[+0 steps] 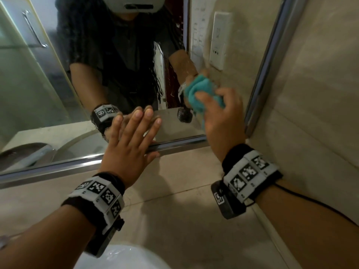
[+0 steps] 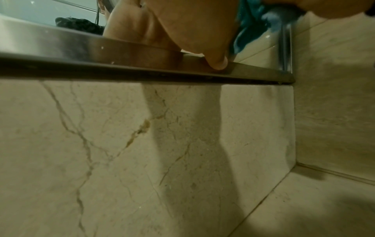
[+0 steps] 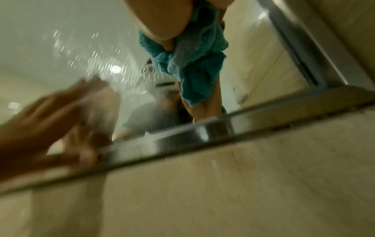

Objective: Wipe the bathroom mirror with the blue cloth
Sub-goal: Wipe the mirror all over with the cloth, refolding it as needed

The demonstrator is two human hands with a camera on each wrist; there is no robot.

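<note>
Head view, left to right. Reflected at far left in the bathroom mirror [image 1: 48, 90]: a glass shower door with a metal handle [image 1: 34, 29]. Along the mirror's lower edge runs a polished metal frame [image 1: 58, 167], mounted on a beige marble wall [image 1: 174, 191]. The left hand [image 1: 132, 140] lies flat against the glass near the bottom edge, its 4 fingers straight and slightly spread, holding nothing; the left wrist view shows its thumb [image 2: 213, 54] touching the metal frame. A black wrist band with 4 printed marker squares [image 1: 101, 195] circles the left wrist. A white basin rim [image 1: 120, 257] shows at the bottom of the frame, below the left forearm. To the right, the right hand [image 1: 221, 117] holds the blue cloth [image 1: 200, 94] bunched against the mirror's lower right corner, fingers curled round it; the right wrist view shows the thumb pressing the crumpled cloth to the glass, with water droplets [image 3: 97, 61] speckling the mirror to its left. A reflected wall socket plate [image 1: 220, 39] sits above the cloth. The vertical right frame [image 1: 268, 61] meets the tiled side wall [image 1: 320, 94]
</note>
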